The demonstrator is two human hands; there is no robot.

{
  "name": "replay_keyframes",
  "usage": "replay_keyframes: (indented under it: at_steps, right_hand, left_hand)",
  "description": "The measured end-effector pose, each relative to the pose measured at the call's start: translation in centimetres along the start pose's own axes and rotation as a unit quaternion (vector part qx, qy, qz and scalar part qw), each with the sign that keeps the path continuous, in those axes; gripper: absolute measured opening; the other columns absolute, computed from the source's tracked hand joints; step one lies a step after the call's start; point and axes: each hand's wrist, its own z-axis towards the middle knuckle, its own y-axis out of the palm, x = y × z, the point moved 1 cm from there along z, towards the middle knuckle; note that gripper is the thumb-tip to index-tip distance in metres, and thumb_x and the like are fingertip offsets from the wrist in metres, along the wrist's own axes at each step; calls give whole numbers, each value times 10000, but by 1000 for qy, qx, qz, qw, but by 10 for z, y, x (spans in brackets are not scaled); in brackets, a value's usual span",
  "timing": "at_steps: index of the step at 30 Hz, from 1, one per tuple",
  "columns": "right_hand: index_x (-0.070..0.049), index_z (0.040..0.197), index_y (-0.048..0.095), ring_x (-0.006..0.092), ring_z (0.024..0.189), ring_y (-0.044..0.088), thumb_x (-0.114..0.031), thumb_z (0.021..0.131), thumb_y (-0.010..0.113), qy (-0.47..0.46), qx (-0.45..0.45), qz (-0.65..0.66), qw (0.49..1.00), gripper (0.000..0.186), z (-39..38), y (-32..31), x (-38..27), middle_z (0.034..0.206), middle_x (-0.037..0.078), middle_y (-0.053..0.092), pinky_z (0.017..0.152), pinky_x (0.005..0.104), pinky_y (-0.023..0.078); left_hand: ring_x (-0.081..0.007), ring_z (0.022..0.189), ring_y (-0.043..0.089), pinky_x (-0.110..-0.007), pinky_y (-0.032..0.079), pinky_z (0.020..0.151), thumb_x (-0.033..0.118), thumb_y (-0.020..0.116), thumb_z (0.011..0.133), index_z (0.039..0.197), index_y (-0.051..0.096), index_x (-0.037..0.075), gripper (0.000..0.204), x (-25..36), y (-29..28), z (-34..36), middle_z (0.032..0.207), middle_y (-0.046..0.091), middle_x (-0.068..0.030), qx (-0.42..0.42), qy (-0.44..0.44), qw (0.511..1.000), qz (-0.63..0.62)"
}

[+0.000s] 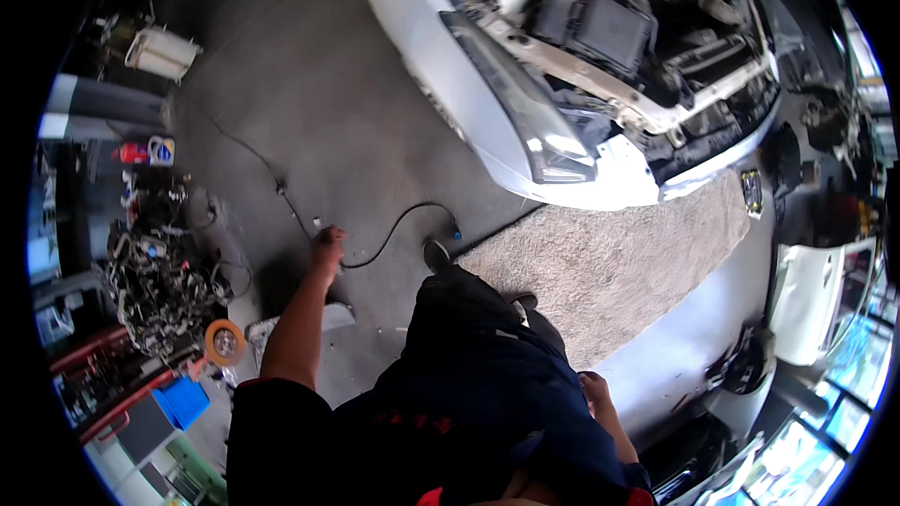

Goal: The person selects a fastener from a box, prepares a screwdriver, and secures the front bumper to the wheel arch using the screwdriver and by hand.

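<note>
My left hand (328,249) is held out over the floor on the left, its fingers curled closed. A thin black cable (398,223) passes at this hand; whether the fingers grip it or it only lies behind them, I cannot tell. A small white spot shows just past the fingertips. Low beside my right hip is my right hand (592,388), its fingers bent and partly hidden, with any held thing out of sight. Ahead to the right stands a silver-white car (487,122) with its engine bay exposed and its headlight (553,145) facing my side.
A beige carpet-like mat (637,262) lies between me and the car. On the left are an engine-like heap of parts (155,286), an orange-brown disc (225,343), a blue bin (183,403) and bottles (159,150). A white car door (811,305) stands at the right.
</note>
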Motion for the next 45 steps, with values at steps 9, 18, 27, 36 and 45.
replay_keyframes:
  at_steps: [9, 18, 27, 36, 45]
  right_hand:
    - [4, 1132, 677, 175, 751, 639, -202, 951, 613, -60, 95, 75, 991, 281, -44, -97, 72, 908, 96, 689, 676, 313, 528]
    - [-20, 1205, 604, 236, 824, 693, -192, 978, 572, -46, 120, 315, 940, 286, 58, -301, 108, 955, 128, 683, 740, 379, 575]
    - [9, 1155, 640, 229, 768, 695, -198, 935, 614, 56, 109, 395, 910, 302, 133, -401, 58, 890, 113, 692, 676, 351, 565]
    - [-8, 1205, 595, 261, 800, 703, -170, 962, 572, 102, 124, 498, 852, 293, 134, -564, -7, 932, 129, 683, 689, 388, 582]
    - [-16, 1091, 645, 192, 708, 644, -205, 960, 608, -25, 92, 242, 965, 233, 340, -913, -182, 824, 96, 670, 634, 333, 535]
  left_hand:
    - [-257, 746, 689, -379, 525, 718, 471, 486, 980, 829, 741, 88, 485, 111, 304, -87, 767, 718, -102, -171, 146, 966, 129]
    - [-253, 699, 674, -391, 515, 704, 448, 488, 988, 846, 761, 98, 467, 174, 500, -207, 728, 702, -107, -297, 154, 906, 259]
    - [-310, 758, 691, -426, 525, 739, 356, 530, 976, 857, 740, 65, 379, 369, 809, -244, 784, 716, -146, -366, 265, 768, 454]
    - [-273, 880, 693, -368, 518, 829, 350, 491, 1003, 904, 706, 49, 382, 633, 1149, -358, 901, 724, -131, -485, 441, 679, 331]
    - [-229, 627, 643, -352, 505, 654, 442, 459, 1006, 854, 721, 61, 487, 682, 1276, -320, 624, 627, -92, -307, 193, 835, 415]
